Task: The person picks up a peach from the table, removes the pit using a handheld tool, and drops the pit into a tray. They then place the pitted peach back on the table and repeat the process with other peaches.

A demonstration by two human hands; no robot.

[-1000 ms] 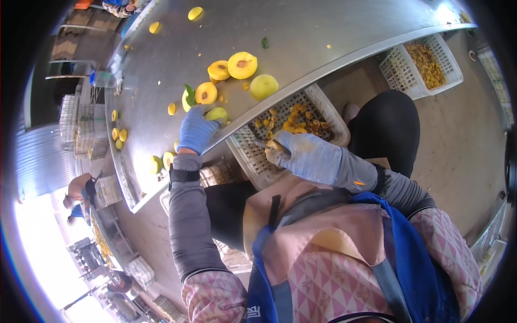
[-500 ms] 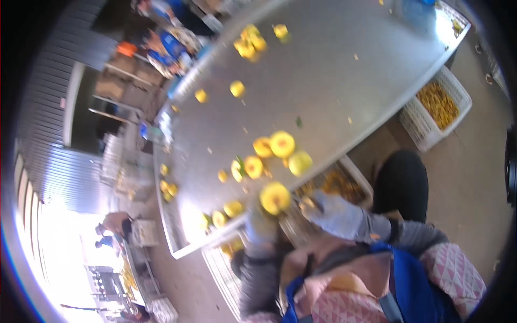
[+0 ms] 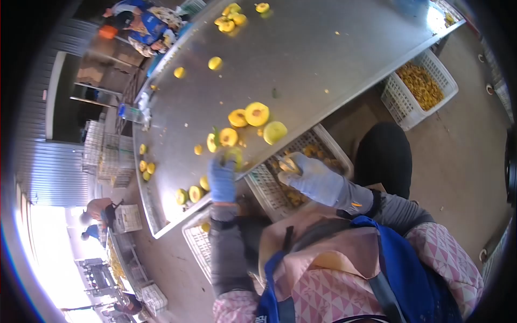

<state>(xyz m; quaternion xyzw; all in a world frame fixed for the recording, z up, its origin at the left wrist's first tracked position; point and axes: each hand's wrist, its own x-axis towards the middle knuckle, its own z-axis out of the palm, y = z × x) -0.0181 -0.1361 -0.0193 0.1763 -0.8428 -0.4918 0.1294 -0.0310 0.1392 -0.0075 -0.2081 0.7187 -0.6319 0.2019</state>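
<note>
My left hand (image 3: pixel 221 180), in a pale blue glove, is at the table's front edge with its fingers closed on a yellow peach half (image 3: pixel 233 156), which is slightly blurred. My right hand (image 3: pixel 315 180), gloved too, is closed around a small tan, curved thing (image 3: pixel 291 163); I cannot tell what it is. It hovers over a white crate (image 3: pixel 260 188) with orange-brown bits in it. Just beyond my left hand lie cut peach halves (image 3: pixel 229 137), several with the cut face up, and a greenish-yellow peach (image 3: pixel 275 132).
The metal table (image 3: pixel 301 64) has a raised rim and more peaches at its far side. On the floor at right stands a white crate of peach-coloured pieces (image 3: pixel 419 86). Another white crate (image 3: pixel 195 237) is below the left edge. A person in blue (image 3: pixel 145 27) works across the table.
My left hand has moved the peach half from between my hands to the table edge, turning its cut face out of sight. My right hand stays over the crate. The whole view has shifted.
</note>
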